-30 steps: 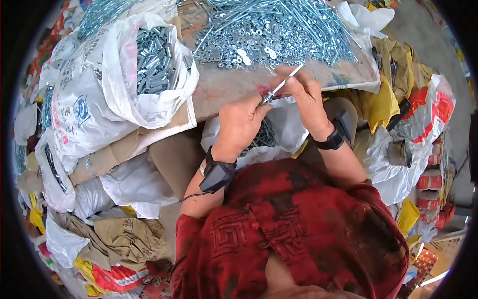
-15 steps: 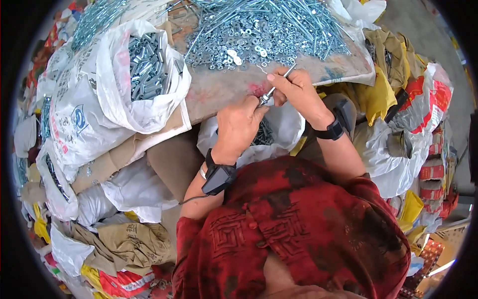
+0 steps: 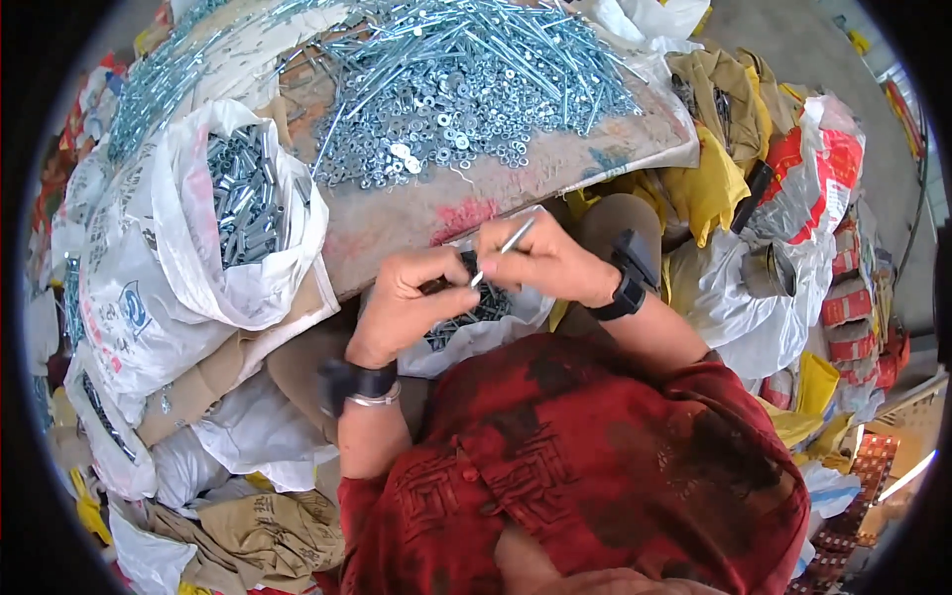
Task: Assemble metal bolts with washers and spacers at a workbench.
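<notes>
A thin silvery metal rod slants between my hands, over my lap. My right hand is closed around its middle, and the upper end sticks out above the fingers. My left hand has curled fingers, with thumb and fingertips pinched at the rod's lower end. Whether a small part sits at that end is hidden by the fingers. Just below both hands is a white bag, open at the top, with dark metal fasteners inside.
Ahead, a stained work surface bears a heap of washers and nuts and long bolts. At left stands a white sack of metal sleeves. A metal cup and yellow bags are at right.
Both hands have come down and nearer my body with the rod. The nut and sleeve seen near its lower end before no longer show. The view has shifted, so the surroundings appear further left.
</notes>
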Tool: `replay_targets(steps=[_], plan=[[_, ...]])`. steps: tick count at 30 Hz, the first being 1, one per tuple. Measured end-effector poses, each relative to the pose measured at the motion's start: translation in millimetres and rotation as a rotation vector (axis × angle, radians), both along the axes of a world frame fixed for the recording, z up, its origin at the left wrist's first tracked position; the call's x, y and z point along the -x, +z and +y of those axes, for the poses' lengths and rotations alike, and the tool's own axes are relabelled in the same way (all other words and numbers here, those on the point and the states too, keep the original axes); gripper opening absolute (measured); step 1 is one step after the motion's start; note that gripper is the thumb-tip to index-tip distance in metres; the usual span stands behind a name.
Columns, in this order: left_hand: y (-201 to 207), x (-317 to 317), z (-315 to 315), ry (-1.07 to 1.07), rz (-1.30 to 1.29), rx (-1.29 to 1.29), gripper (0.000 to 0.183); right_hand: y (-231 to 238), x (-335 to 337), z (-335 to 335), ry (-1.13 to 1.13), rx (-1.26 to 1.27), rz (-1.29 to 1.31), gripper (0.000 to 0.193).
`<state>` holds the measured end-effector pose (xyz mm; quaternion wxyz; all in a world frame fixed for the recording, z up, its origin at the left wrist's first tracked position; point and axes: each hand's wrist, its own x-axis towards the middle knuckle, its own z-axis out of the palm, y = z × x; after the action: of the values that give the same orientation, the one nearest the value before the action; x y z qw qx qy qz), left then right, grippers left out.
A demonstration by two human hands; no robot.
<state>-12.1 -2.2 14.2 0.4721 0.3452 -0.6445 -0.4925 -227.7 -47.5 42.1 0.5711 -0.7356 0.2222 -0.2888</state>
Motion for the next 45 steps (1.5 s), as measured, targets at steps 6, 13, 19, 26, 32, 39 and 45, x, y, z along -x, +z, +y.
replay_targets(steps=[6, 13, 19, 26, 32, 39, 45], plan=[[-3.3, -3.8, -2.9, 0.080, -0.023, -0.350, 0.008, 8.5, 39.4, -55.2, -0.309, 0.067, 0.330, 0.014], [-32.4, 2.4, -13.4, 0.218, 0.348, -0.477, 0.018, -30.5, 117.9, -145.5, -0.645, 1.034, 0.986, 0.020], [-17.9, 2.5, -14.2, 0.103, 0.842, -0.571, 0.027, -16.2, 100.0, -133.4, -0.787, 1.309, 0.707, 0.018], [-25.2, 0.0, -17.8, 0.002, 1.018, -0.400, 0.036, 11.4, 31.0, -60.3, -0.717, 0.614, 0.261, 0.010], [-21.7, -1.8, -13.9, 0.077, 0.969, -0.420, 0.033, 40.5, 6.0, -28.3, -0.649, 0.218, -0.331, 0.014], [-20.5, 1.5, -6.5, 0.018, 0.978, -0.459, 0.031, 40.6, -25.0, -11.5, -0.524, 0.027, -0.465, 0.020], [-17.6, -3.3, -3.5, -0.034, 0.840, -0.461, 0.027, 38.5, -26.7, -11.4, -0.576, -0.138, -0.454, 0.021]])
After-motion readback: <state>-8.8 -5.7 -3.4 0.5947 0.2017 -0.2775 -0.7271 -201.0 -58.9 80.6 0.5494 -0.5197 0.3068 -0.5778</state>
